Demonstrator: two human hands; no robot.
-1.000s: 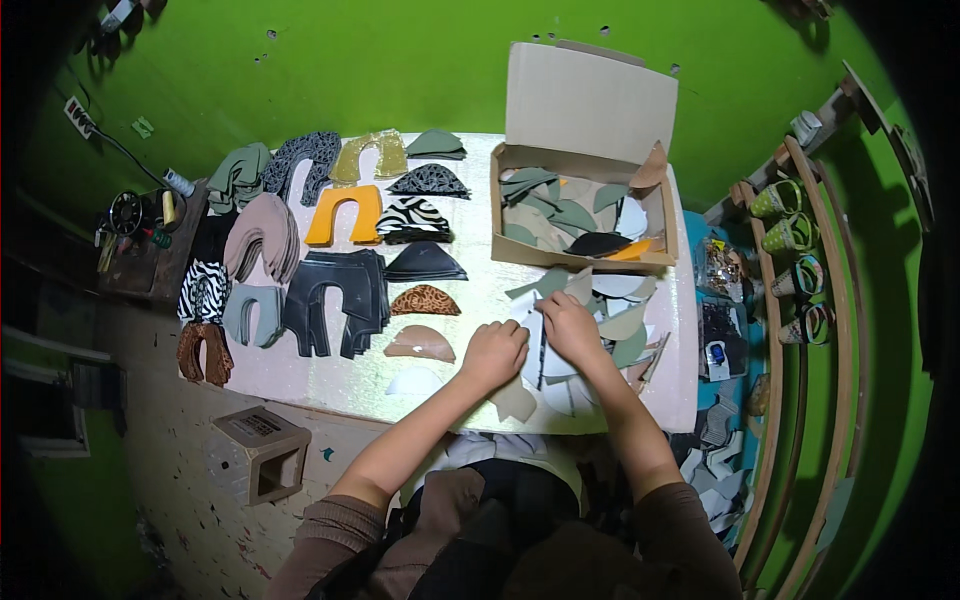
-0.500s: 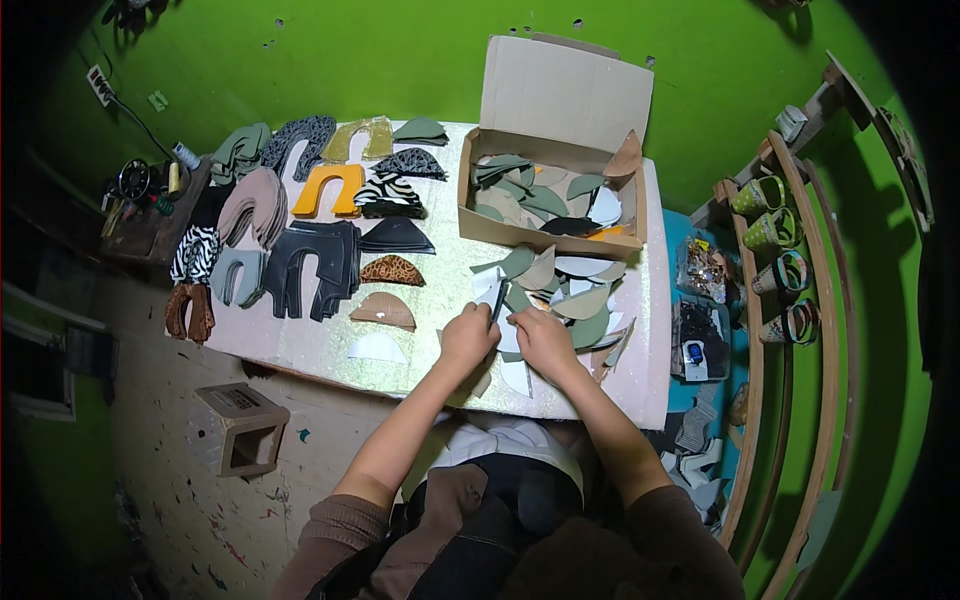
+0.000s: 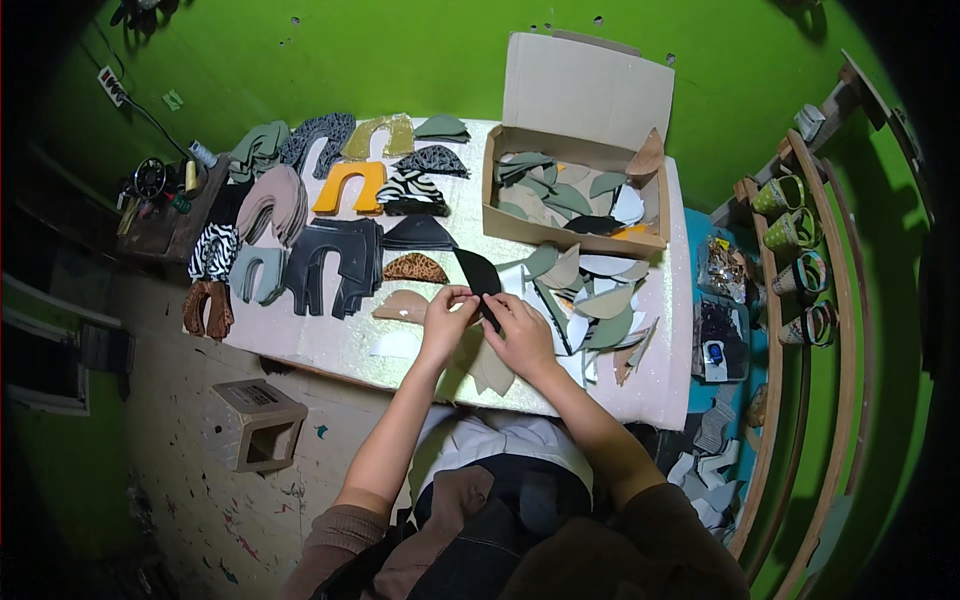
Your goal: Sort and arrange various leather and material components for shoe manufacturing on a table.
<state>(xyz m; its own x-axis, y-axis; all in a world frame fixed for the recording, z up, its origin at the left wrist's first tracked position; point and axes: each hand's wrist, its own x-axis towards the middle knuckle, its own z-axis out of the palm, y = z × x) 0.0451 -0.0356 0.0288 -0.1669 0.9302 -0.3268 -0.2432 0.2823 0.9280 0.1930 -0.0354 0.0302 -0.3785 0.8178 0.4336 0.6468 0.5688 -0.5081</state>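
black leather piece [image 3: 478, 275] pinched between left hand [image 3: 447, 312] and right hand [image 3: 520, 330].

Black piece [image 3: 478, 274]: flat, dark, leaf-like cut-out, rounded at upper end, narrowing toward lower end. Held above table [image 3: 330, 345], tilted, long axis running from 11 o'clock down to 5 o'clock. Pinched at lower end between left hand [image 3: 447, 322] at 8 o'clock and right hand [image 3: 520, 335] at 5 o'clock; upper end free. Surface matte, no pattern visible. Positioned near table's front-centre, at 7 o'clock from box [image 3: 575, 190], at 3 o'clock from leopard piece [image 3: 415, 268]. Beneath hands: beige pieces [image 3: 490, 368], flat on table, partly hidden.
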